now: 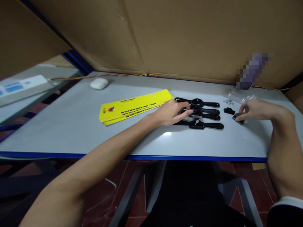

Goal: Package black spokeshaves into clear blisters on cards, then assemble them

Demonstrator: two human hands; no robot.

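Note:
Several black spokeshaves [200, 125] lie side by side on the grey table, their handles pointing left and right. My left hand [171, 112] rests over their left handles, thumb and fingers closed around one in the middle; its grip is partly hidden. On the nearest spokeshave, a silvery wing-shaped screw shows at the centre. Further right, my right hand [255, 110] pinches a small dark flat rectangular piece [239, 119] at the tabletop. Just left of those fingertips is a small black shaped plate [229, 110]. Small silvery screws [228, 101] lie behind it.
Yellow printed cards [134, 107] overlap left of the spokeshaves. A clear plastic bag [243, 97] lies behind my right hand. At the back are a white rounded case [99, 83], a cable and a blurred-out upright object [253, 71]. Cardboard [189, 41] walls the rear.

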